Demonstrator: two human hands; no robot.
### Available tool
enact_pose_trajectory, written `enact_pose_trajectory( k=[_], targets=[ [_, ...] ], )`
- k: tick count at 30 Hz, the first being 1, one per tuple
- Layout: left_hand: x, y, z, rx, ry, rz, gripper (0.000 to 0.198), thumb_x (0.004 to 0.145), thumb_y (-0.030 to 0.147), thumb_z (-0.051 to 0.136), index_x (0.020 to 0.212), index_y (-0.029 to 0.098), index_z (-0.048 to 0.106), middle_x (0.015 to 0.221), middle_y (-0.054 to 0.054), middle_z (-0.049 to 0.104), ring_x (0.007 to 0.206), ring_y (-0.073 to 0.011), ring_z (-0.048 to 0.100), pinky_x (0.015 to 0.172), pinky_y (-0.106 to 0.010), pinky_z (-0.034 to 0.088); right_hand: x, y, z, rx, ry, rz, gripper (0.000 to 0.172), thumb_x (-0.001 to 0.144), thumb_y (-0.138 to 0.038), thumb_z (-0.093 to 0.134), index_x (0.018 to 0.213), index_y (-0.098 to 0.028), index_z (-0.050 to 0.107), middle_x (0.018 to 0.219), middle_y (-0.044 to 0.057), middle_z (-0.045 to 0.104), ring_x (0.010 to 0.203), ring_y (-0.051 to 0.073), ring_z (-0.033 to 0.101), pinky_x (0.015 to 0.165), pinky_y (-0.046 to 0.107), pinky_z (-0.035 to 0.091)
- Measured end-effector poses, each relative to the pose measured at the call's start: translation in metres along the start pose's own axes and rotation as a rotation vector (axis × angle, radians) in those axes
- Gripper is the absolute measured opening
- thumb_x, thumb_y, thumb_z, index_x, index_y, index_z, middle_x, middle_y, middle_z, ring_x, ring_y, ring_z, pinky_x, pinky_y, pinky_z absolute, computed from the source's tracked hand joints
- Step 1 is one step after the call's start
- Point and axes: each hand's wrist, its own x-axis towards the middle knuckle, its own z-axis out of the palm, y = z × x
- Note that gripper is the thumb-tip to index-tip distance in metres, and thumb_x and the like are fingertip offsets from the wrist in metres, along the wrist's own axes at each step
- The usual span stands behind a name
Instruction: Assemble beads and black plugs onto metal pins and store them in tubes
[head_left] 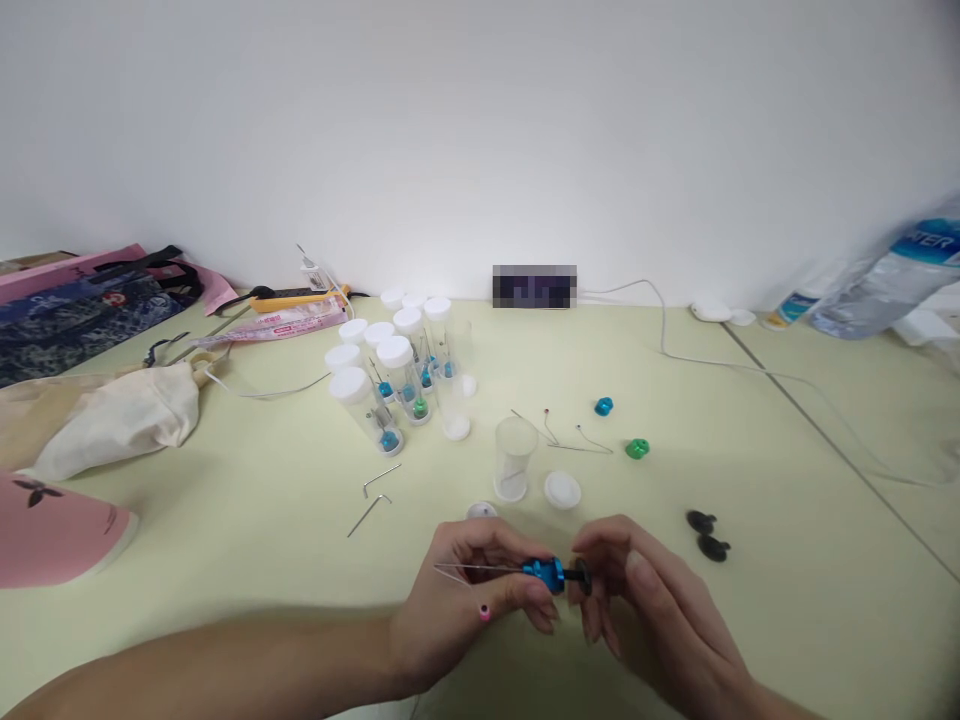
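Note:
My left hand pinches a small blue metal knob with a thin wire sticking out to the left. My right hand pinches a small black piece pressed against the knob's right end. Both hands are closed, low at the table's near edge. Just beyond them stand an open clear vial and its white lid. A blue knob, a green knob and bent wires lie behind.
A cluster of capped vials stands at centre left, two hex keys in front. Two black pieces lie right. Bags and cloth fill the left, a water bottle far right, a cable across.

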Motion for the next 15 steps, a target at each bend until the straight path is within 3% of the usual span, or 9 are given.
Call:
enact_pose_trajectory(
  k=[6,11,15],
  targets=[
    [0.001,-0.0011,-0.0021,0.012,0.033,0.028,0.014,0.068,0.01,0.078,0.08,0.012,0.071,0.066,-0.004,0.074,0.058,-0.0122,0.068,0.061,-0.023,0.055,0.0001,0.0017,-0.0001,-0.015,-0.01,-0.004,0.038,0.099,-0.042,0.035,0.105,-0.017,0.062,0.079,0.008,0.064,0.062,0.016,0.059,0.053,0.027,0.045],
    [0.0011,-0.0004,-0.002,0.032,0.08,0.011,0.015,0.068,0.012,0.078,0.081,0.012,0.071,0.064,-0.003,0.073,0.058,-0.0128,0.068,0.061,-0.023,0.055,0.0004,0.0024,-0.0002,0.018,0.019,-0.017,0.037,0.099,-0.043,0.036,0.117,-0.019,0.058,0.08,0.006,0.063,0.061,0.015,0.059,0.053,0.026,0.045],
    [0.0022,-0.0008,-0.0019,0.029,0.084,-0.005,0.015,0.065,0.012,0.079,0.078,0.011,0.07,0.063,-0.004,0.072,0.056,-0.0143,0.068,0.059,-0.025,0.055,0.0004,0.0021,-0.0004,0.007,-0.004,-0.009,0.037,0.099,-0.044,0.035,0.107,-0.017,0.059,0.078,0.007,0.064,0.06,0.016,0.059,0.052,0.027,0.045]
  ],
)
